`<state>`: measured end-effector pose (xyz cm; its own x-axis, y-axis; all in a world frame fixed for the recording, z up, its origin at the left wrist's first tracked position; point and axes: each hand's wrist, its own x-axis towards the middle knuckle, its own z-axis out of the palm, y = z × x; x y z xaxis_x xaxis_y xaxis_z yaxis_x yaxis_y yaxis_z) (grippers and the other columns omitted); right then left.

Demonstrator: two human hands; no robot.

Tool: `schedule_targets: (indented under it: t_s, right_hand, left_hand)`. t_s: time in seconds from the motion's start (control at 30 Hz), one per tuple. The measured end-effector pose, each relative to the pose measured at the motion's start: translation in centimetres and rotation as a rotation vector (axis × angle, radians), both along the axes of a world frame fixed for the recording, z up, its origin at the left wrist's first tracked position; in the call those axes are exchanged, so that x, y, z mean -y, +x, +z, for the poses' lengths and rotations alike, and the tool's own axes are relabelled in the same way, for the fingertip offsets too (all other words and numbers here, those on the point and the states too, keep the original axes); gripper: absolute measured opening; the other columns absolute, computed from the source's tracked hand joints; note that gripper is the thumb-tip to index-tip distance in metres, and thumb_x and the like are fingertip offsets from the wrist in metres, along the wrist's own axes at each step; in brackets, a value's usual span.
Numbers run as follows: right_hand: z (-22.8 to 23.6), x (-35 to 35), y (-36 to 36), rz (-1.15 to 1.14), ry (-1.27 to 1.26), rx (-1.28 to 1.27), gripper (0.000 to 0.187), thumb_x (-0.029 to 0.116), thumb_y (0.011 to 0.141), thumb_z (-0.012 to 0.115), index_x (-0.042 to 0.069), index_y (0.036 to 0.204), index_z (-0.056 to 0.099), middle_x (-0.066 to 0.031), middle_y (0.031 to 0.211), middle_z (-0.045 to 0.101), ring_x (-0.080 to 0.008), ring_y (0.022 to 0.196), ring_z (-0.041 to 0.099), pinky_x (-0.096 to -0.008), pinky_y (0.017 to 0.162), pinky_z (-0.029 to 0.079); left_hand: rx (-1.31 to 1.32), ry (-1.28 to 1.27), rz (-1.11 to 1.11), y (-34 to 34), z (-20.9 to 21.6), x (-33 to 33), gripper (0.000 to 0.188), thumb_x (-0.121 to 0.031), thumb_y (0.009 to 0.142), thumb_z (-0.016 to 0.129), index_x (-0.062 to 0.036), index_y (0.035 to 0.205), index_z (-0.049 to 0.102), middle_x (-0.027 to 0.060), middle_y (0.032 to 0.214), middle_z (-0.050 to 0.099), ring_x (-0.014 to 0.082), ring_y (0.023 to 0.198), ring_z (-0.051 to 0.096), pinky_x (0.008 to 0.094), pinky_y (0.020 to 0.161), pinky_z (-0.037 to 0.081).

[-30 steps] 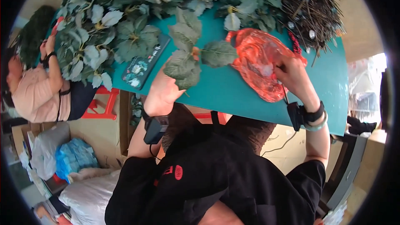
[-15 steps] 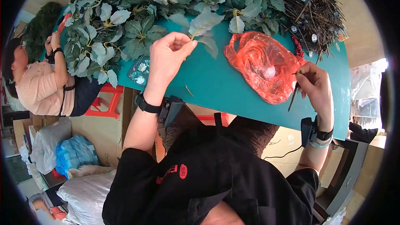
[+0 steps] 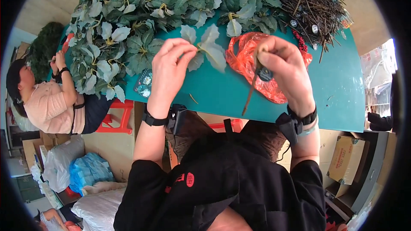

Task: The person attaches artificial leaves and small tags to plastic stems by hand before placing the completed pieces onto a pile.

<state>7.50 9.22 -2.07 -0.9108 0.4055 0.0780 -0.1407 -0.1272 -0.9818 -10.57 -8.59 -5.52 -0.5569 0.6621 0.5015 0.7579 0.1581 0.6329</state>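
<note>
My left hand (image 3: 168,72) is raised over the teal table (image 3: 338,98) and pinches the stem of a pale green artificial leaf sprig (image 3: 205,47). My right hand (image 3: 284,70) is shut on a thin brown stick (image 3: 249,96) that points down toward the table's near edge, with a small dark piece held against it. Just behind my right hand lies a red plastic bag (image 3: 244,62). The two hands are held close together, about a hand's width apart.
A big heap of artificial leaves (image 3: 141,13) covers the table's far left. A pile of dark twig stems (image 3: 312,4) lies at the far right. A small patterned packet (image 3: 143,83) sits by the near edge. Another person (image 3: 47,98) sits at the left, working on greenery.
Both my hands have lifted toward me. The left brought the leaf sprig up off the table. The right left the red bag and now holds the brown stick up.
</note>
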Motion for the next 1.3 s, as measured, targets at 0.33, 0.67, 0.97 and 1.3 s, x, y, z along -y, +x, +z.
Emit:
schedule_targets:
  t_s: [0.33,0.67,0.97,1.3]
  right_hand:
    - [-7.5,2.8,-8.0,0.037,-0.660,-0.067,0.009,0.010,0.089,0.055,0.003,0.090,0.059,-0.0030,0.089,0.059,-0.0144,0.083,0.057,-0.0414,0.091,0.046]
    - [-8.3,2.1,-8.2,-0.002,-0.670,-0.001,0.008,0.010,0.090,0.053,0.003,0.088,0.057,-0.0032,0.089,0.056,-0.0152,0.090,0.056,-0.0429,0.089,0.047]
    - [-1.2,3.6,-3.6,-0.043,-0.052,-0.031,0.007,0.008,0.086,0.055,0.002,0.083,0.055,-0.0045,0.085,0.057,-0.0139,0.084,0.056,-0.0305,0.075,0.047]
    - [0.0,8.4,-3.1,-0.119,0.593,-0.161,0.009,-0.007,0.077,0.060,-0.001,0.082,0.057,-0.0070,0.082,0.058,-0.0106,0.063,0.054,-0.0229,0.056,0.044]
  left_hand:
    - [-0.042,-0.287,-0.104,0.6,0.1,1.7,0.010,-0.003,0.080,0.061,-0.0010,0.089,0.065,0.0114,0.085,0.064,0.0252,0.074,0.063,0.0314,0.065,0.048]
    - [0.657,0.333,-0.085,0.1,0.1,6.8,0.014,0.003,0.082,0.062,-0.0049,0.093,0.063,0.0075,0.095,0.065,0.0227,0.084,0.067,0.0303,0.066,0.053]
    - [1.082,0.806,-0.138,2.8,-3.1,5.5,0.034,0.007,0.080,0.064,-0.0031,0.111,0.053,0.0105,0.100,0.064,0.0233,0.091,0.065,0.0350,0.078,0.055]
    - [0.901,0.852,-0.211,6.7,-3.3,1.9,0.038,0.009,0.077,0.065,-0.0018,0.110,0.050,0.0102,0.101,0.061,0.0264,0.095,0.064,0.0343,0.083,0.053]
